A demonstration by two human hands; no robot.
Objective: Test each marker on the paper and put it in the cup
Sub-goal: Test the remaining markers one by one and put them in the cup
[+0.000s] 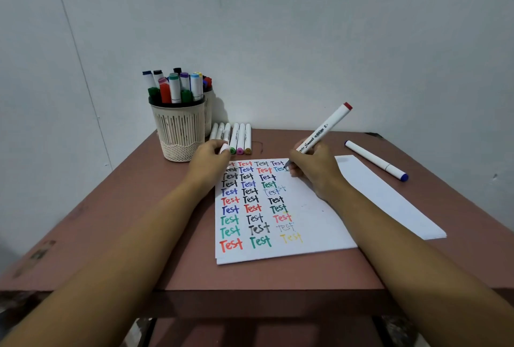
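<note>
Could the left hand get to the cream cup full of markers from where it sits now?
Probably yes. The left hand lies just beside the cup, only bare table between them. Its fingers pinch a pale cap, though, so grasping the cup might mean setting that down first.

Forearms reach in from the lower corners; left hand (210, 161) curls round a cap (224, 149), right hand (313, 171) pinches a marker (322, 132).
</note>
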